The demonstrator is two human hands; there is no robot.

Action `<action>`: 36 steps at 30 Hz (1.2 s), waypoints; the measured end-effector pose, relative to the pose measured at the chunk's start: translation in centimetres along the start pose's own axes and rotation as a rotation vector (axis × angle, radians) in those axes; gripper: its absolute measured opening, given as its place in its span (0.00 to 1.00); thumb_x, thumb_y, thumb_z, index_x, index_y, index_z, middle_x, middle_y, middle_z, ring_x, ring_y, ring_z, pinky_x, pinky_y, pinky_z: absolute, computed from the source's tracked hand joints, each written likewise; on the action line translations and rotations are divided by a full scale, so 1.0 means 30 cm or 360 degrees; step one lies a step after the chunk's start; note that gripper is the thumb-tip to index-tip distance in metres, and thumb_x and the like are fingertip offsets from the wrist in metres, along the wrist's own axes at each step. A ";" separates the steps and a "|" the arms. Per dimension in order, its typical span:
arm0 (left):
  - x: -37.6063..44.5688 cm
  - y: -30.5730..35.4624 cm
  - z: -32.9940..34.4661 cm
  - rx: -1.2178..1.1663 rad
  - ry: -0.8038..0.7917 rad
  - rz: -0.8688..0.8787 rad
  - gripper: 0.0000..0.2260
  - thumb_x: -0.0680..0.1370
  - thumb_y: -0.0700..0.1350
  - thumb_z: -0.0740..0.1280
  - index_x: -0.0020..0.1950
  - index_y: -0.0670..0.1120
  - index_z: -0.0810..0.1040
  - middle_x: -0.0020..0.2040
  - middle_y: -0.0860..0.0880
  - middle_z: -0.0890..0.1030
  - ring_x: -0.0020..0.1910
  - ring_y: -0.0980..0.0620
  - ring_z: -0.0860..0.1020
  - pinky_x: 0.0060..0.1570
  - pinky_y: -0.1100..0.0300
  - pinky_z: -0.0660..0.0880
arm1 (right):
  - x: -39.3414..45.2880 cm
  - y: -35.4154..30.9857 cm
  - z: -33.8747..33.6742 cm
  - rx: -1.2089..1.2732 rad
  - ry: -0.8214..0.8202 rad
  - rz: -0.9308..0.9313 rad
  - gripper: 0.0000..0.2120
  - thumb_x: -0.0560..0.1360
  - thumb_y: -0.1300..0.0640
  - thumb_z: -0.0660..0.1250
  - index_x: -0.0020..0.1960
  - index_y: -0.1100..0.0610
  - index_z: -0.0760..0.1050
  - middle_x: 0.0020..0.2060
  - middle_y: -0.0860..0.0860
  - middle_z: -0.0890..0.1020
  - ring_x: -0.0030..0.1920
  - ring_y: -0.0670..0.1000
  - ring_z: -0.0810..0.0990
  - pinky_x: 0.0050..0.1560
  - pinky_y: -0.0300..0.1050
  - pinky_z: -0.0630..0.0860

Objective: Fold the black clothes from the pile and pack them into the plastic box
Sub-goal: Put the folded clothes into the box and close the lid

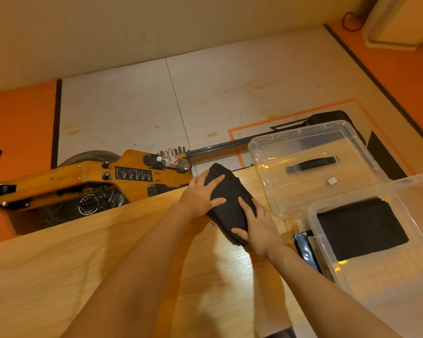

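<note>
Head camera view, looking down over two bare forearms: both hands are working on a folded black garment lying near the far edge of a pale wooden worktop, about midway along it. The left hand is lying flat on the garment's left side with fingers straight and spread, seemingly pressing the folds down so the bundle keeps its shape. The right hand is cupping the near right corner, fingers laid on top and the thumb tucked against the edge, so it is gripping the cloth, probably to square it or to lift it. Just to the right, at the worktop's right edge, a clear plastic box is sitting within easy reach, with another folded black piece already lying flat in its far end; the near part of its floor is showing bare. The box's clear lid, with a dark handle, is resting beyond it at the far right corner, out of the way of packing. A dark phone-like object is lying between the garment and the box. No pile of unfolded clothes is showing. Beyond the worktop's far edge, a wooden rowing machine holding a water bottle is standing on a white and orange floor.
</note>
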State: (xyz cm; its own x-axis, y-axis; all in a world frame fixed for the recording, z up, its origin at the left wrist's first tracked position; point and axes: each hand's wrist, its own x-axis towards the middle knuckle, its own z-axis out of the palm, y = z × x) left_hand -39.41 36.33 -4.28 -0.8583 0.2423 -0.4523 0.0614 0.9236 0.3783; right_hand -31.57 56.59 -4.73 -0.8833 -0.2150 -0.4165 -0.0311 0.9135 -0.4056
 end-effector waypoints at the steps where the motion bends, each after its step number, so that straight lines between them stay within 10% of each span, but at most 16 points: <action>1: -0.015 0.000 0.009 -0.0012 0.0014 -0.0033 0.31 0.77 0.64 0.60 0.76 0.65 0.49 0.79 0.50 0.47 0.76 0.41 0.50 0.72 0.44 0.57 | -0.001 0.005 -0.009 -0.0020 -0.0026 -0.0031 0.39 0.78 0.38 0.60 0.79 0.45 0.41 0.78 0.58 0.51 0.75 0.59 0.54 0.74 0.53 0.58; 18: 0.062 0.040 -0.081 0.0242 -0.0231 0.0023 0.36 0.74 0.66 0.63 0.75 0.67 0.44 0.79 0.50 0.37 0.77 0.39 0.43 0.72 0.37 0.54 | -0.018 0.014 0.017 0.0084 0.0046 0.0052 0.38 0.79 0.37 0.58 0.78 0.39 0.38 0.78 0.59 0.46 0.78 0.60 0.49 0.75 0.57 0.55; 36: -0.063 0.020 0.013 0.0021 0.0020 -0.0246 0.34 0.73 0.68 0.63 0.75 0.67 0.51 0.77 0.45 0.55 0.73 0.39 0.58 0.67 0.43 0.64 | -0.016 0.048 -0.017 0.0077 -0.0158 -0.0212 0.39 0.78 0.42 0.64 0.78 0.40 0.41 0.77 0.58 0.51 0.74 0.59 0.53 0.74 0.53 0.57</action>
State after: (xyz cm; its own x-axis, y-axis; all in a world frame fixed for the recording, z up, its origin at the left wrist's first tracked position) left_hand -37.56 36.54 -3.52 -0.8645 0.0933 -0.4940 -0.0653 0.9534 0.2945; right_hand -31.42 58.17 -4.70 -0.8221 -0.3683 -0.4341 -0.1200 0.8576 -0.5001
